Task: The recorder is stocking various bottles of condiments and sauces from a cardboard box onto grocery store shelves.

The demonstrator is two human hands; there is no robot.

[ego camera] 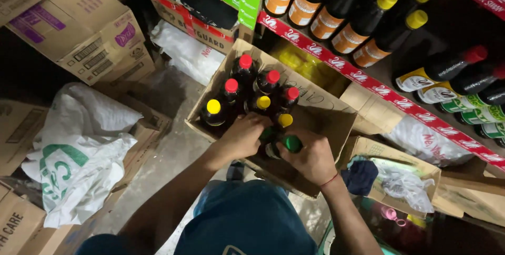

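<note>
An open cardboard box (321, 108) on the floor holds several dark bottles with red and yellow caps (245, 87). My left hand (243, 136) reaches into the box's near side, fingers wrapped over a bottle that it mostly hides. My right hand (311, 156) grips a dark bottle with a green cap (291, 143), lying tilted at the box's near edge. A thin red band sits on the right wrist. The right half of the box is bare cardboard.
A shelf with a red edge strip (368, 81) carries rows of dark bottles with yellow, red and green caps (368, 23). Cardboard cartons (79, 23) stack at the left. A white plastic bag (79, 150) lies on flattened cartons. A smaller box with cloth (394, 178) sits at right.
</note>
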